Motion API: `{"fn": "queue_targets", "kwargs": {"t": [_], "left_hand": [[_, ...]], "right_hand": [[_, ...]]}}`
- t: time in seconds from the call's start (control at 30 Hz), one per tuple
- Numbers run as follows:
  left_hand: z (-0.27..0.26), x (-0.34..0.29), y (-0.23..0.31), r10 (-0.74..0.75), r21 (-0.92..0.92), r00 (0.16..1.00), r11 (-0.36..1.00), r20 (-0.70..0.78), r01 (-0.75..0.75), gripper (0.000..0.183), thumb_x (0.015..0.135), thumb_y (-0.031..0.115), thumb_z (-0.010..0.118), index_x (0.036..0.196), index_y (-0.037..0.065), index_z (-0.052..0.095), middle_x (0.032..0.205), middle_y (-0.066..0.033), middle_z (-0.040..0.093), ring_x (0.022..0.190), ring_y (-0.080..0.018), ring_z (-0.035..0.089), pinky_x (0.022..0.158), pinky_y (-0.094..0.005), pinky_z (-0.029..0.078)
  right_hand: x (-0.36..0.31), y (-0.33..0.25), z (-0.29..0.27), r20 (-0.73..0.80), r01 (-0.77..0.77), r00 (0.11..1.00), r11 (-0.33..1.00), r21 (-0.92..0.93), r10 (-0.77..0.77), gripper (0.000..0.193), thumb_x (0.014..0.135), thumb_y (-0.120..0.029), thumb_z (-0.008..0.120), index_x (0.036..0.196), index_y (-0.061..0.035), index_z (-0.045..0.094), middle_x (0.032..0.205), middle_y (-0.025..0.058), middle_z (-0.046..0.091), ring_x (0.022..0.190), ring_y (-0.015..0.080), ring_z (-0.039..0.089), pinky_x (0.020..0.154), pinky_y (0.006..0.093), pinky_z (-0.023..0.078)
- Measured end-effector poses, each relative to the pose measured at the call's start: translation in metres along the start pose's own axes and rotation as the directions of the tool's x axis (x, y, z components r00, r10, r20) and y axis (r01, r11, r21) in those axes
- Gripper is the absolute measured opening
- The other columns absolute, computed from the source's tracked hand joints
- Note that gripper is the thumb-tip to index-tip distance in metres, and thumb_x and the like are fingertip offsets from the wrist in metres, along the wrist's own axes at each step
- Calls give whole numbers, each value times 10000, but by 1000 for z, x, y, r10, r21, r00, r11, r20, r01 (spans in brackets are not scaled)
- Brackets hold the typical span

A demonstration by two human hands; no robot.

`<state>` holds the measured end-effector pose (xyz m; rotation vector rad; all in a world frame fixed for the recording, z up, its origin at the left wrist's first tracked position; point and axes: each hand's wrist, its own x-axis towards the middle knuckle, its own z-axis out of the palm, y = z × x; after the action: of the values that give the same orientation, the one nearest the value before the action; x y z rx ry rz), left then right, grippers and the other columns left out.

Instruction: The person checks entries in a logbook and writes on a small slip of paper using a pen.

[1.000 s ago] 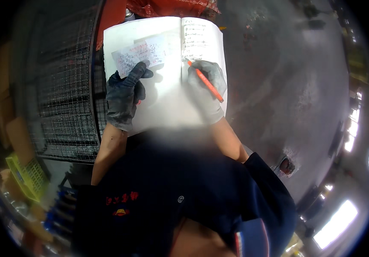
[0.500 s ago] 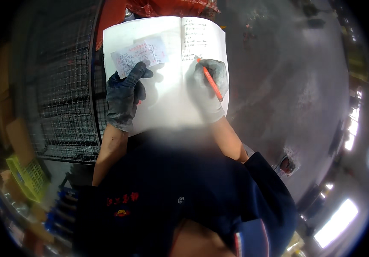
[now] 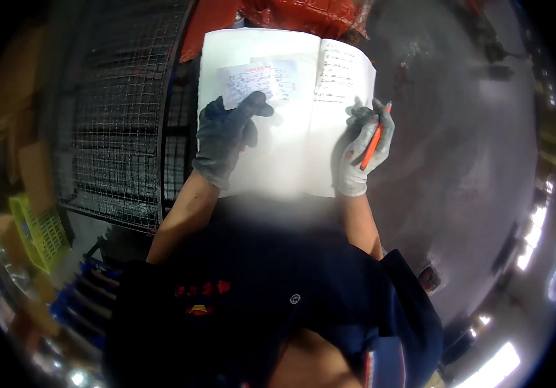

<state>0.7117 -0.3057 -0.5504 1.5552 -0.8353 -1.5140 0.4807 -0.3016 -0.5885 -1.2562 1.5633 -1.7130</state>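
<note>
Your left hand point(image 3: 229, 136) grips a paper slip point(image 3: 258, 79), your right hand point(image 3: 363, 147) a red pen point(image 3: 373, 145).
You pinch the slip by its low edge, over the left page of the open book point(image 3: 291, 145). Your right hand closes around the pen near the right page's outer edge, and the pen slants up. Black wire mesh point(image 3: 113, 129) sits left of the book.

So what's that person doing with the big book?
The person's gloved left hand holds a paper slip over the left page of an open book. The gloved right hand holds an orange pen by the edge of the right page. The pen is off the handwritten lines there.
</note>
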Motion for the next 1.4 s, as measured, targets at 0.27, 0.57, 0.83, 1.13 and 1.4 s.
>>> {"fn": "queue_targets", "kwargs": {"t": [0.27,0.57,0.83,1.13,1.4], "left_hand": [[-1,-1,-1,-6,-111,1000,994,-15,5,235,919,229,739,935,1,683,795,-92,710,370,-82,450,342,-233,335],[2,-20,15,-13,23,999,1000,-37,14,448,871,492,668,834,52,745,524,-12,526,481,-105,463,516,-272,388],[1,-30,20,4,26,1000,1000,-21,-3,436,864,482,675,827,54,751,534,-10,532,495,-97,460,547,-262,390],[3,-34,15,149,30,989,989,-17,-148,403,892,446,677,838,54,753,538,-8,528,492,-91,453,525,-265,390],[8,-34,25,15,-25,1000,1000,3,-15,377,897,426,694,840,56,741,537,8,509,485,-89,436,501,-263,357]], "right_hand": [[28,29,-18,-56,15,998,982,-187,-25,140,1027,-72,569,1146,1,583,1130,91,655,1095,175,626,1000,320,482],[61,-16,21,104,332,943,921,-202,-317,163,1008,-42,589,1168,-7,588,1168,98,684,1092,173,639,1018,299,468],[87,-34,94,489,490,818,814,-312,-305,279,976,-245,660,1203,-87,619,1068,134,732,1007,293,711,871,331,539],[107,-34,127,652,337,730,938,-81,-206,249,894,-215,741,1083,-80,651,954,132,723,899,306,713,827,369,554],[113,-50,131,569,-43,801,929,367,-188,293,936,-256,709,1114,-28,665,946,86,695,859,177,649,801,287,510]]}}
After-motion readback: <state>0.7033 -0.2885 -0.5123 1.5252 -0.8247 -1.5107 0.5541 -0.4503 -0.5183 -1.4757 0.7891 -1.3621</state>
